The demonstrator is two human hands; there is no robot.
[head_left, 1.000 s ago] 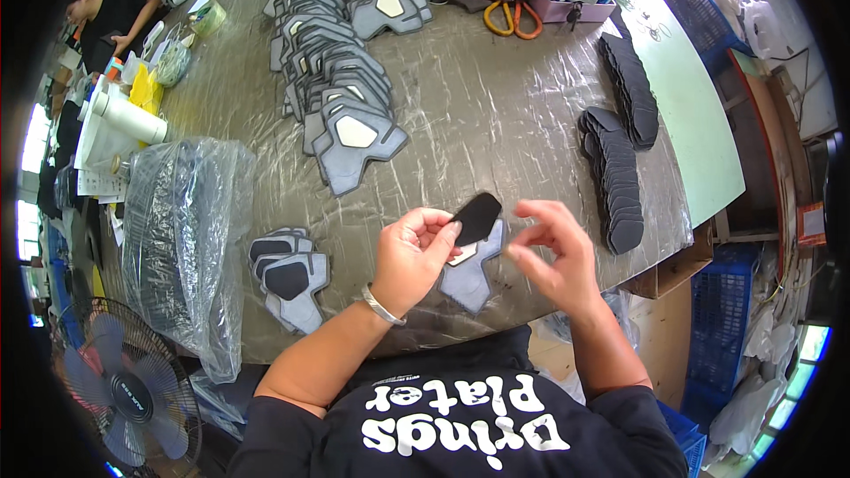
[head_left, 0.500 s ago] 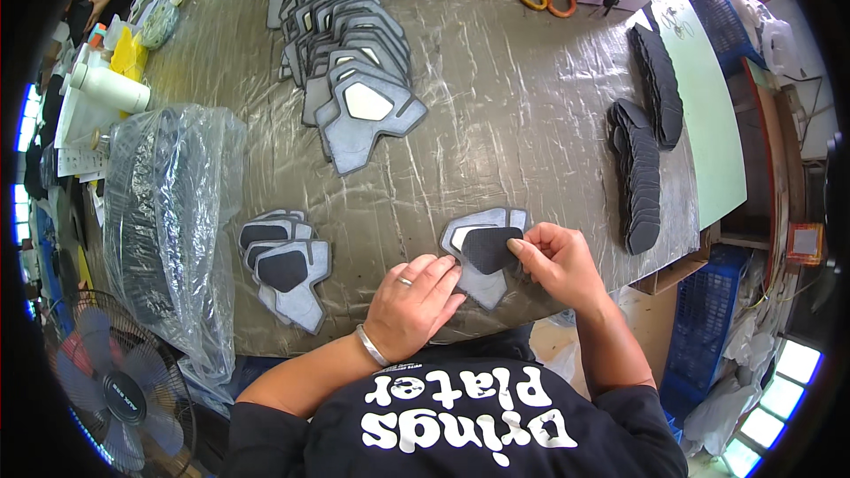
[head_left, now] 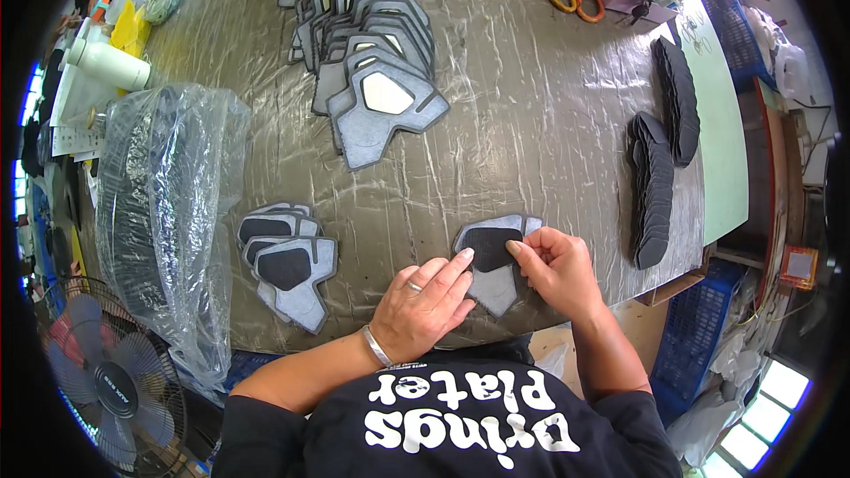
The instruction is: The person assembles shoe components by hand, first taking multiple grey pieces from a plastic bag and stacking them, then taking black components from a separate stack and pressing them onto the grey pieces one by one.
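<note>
A grey shaped fabric piece with dark edges (head_left: 496, 292) lies near the table's front edge. On its upper part rests a black patch (head_left: 492, 250), which covers where other pieces show a cream panel. My right hand (head_left: 560, 273) pinches the patch's right edge between thumb and forefinger. My left hand (head_left: 420, 308), fingers stretched out, touches the patch's left edge with a fingertip. To the left lies a small overlapping pile of grey pieces with black patches (head_left: 305, 294). Farther off, a long overlapping row of grey pieces with cream panels (head_left: 370, 131) runs toward the back.
Two overlapping rows of black patches (head_left: 652, 199) lie at the right. Orange-handled scissors (head_left: 567, 2) sit at the back right. A clear plastic bag (head_left: 168, 221) lies on the left, near a white bottle (head_left: 111, 67). A fan (head_left: 115, 385) stands at the lower left.
The black patch has shifted left over the cream panel and now hides it. My left fingertips have moved up onto its edge. The whole view has shifted slightly.
</note>
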